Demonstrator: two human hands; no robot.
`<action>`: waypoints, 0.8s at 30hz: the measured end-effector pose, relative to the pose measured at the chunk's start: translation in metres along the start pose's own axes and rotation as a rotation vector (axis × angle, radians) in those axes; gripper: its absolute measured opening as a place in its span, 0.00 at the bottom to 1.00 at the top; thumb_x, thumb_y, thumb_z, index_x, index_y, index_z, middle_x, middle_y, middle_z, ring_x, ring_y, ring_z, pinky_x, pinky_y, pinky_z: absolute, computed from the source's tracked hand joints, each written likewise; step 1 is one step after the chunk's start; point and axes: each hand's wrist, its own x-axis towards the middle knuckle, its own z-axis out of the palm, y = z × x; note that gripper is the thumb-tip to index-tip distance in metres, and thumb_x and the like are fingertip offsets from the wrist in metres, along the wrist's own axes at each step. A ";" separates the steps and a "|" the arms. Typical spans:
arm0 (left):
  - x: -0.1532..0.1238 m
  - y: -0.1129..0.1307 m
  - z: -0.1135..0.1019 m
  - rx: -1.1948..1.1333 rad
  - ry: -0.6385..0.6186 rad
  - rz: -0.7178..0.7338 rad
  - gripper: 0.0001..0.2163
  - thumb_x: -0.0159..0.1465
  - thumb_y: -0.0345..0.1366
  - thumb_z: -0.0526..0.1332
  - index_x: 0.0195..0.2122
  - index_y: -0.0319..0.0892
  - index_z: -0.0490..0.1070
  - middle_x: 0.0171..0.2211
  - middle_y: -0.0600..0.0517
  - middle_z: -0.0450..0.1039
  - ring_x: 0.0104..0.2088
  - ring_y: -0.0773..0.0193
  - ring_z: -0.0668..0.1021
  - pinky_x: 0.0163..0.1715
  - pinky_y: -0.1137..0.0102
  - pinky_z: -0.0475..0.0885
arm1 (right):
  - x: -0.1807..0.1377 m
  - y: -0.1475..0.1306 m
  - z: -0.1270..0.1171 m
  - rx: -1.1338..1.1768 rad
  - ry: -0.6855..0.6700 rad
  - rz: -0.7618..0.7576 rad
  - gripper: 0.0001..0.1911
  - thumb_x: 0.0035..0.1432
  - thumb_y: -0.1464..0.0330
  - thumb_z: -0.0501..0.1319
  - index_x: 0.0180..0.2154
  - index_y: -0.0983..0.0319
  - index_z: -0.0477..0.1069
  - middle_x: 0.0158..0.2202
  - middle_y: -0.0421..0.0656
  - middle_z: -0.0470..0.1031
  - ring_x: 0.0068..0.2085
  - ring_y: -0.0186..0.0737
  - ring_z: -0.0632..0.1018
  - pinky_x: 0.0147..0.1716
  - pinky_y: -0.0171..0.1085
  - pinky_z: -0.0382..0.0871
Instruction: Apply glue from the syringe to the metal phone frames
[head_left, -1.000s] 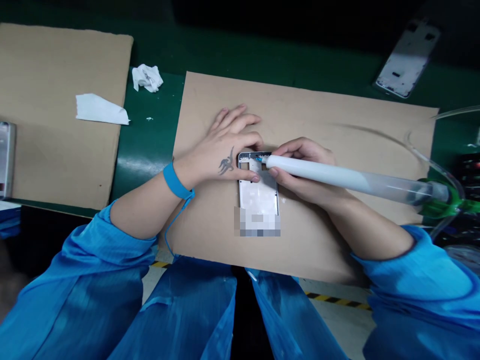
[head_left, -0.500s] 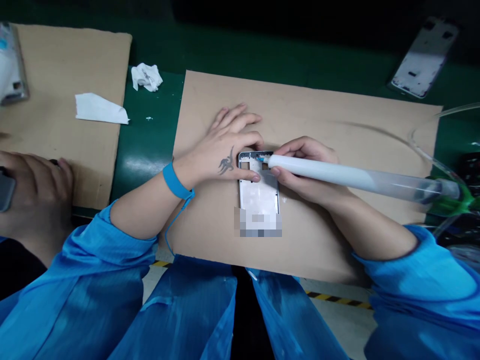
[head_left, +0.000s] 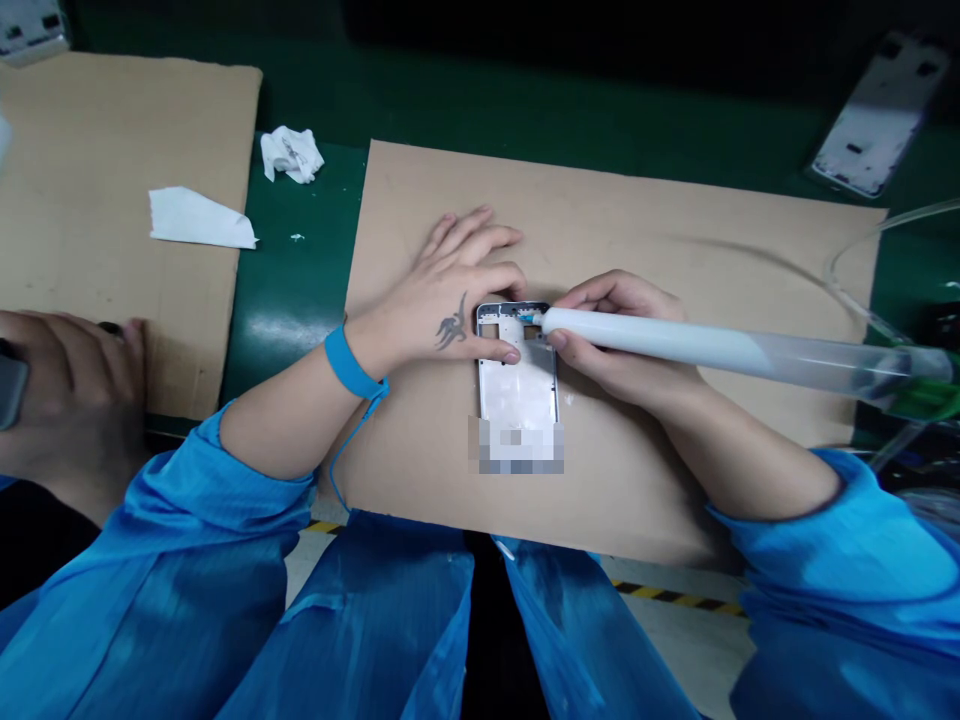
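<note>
My left hand [head_left: 442, 300] rests over the top left of a metal phone frame [head_left: 517, 395], its thumb lying across the frame. The frame lies flat on a cardboard sheet [head_left: 637, 220], with a white inner plate and cut-out windows near its top. My right hand [head_left: 619, 335] grips a white dispensing syringe [head_left: 712, 350] with a clear rear barrel. The syringe's fine tip touches or nearly touches the frame's top edge, where a small blue mark shows. A pixelated patch [head_left: 516, 450] hides the frame's lower end.
A blue wrist strap [head_left: 349, 362] circles my left wrist. A co-worker's hand [head_left: 75, 390] holds a grey object on a second cardboard sheet [head_left: 120, 130], near white paper [head_left: 196, 218] and a crumpled tissue [head_left: 291, 155]. Another phone frame [head_left: 879, 115] lies far right on the green bench [head_left: 300, 310].
A co-worker's hand has entered at the left. The syringe has swung flatter, its tip shifting slightly along the frame's top edge. The bench objects have shifted slightly in view.
</note>
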 end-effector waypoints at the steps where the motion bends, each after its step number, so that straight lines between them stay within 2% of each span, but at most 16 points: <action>1: 0.000 0.000 0.000 0.002 -0.003 0.000 0.36 0.60 0.76 0.71 0.53 0.50 0.83 0.76 0.40 0.68 0.83 0.26 0.56 0.82 0.27 0.42 | 0.000 0.000 0.000 0.001 0.002 -0.002 0.15 0.55 0.54 0.80 0.37 0.53 0.80 0.31 0.41 0.86 0.27 0.42 0.81 0.25 0.40 0.77; 19: -0.001 0.001 -0.001 0.021 -0.004 0.005 0.36 0.61 0.76 0.71 0.54 0.50 0.82 0.77 0.40 0.67 0.83 0.26 0.56 0.82 0.27 0.42 | 0.000 0.004 0.000 0.009 0.018 -0.028 0.12 0.57 0.60 0.79 0.38 0.54 0.80 0.33 0.42 0.85 0.28 0.41 0.81 0.28 0.40 0.79; 24: -0.001 0.002 -0.001 0.009 -0.005 0.000 0.35 0.61 0.75 0.72 0.54 0.50 0.82 0.76 0.40 0.68 0.83 0.26 0.56 0.82 0.27 0.42 | 0.001 0.005 0.000 0.000 0.022 -0.029 0.13 0.56 0.59 0.80 0.37 0.53 0.80 0.32 0.42 0.85 0.27 0.41 0.81 0.26 0.40 0.79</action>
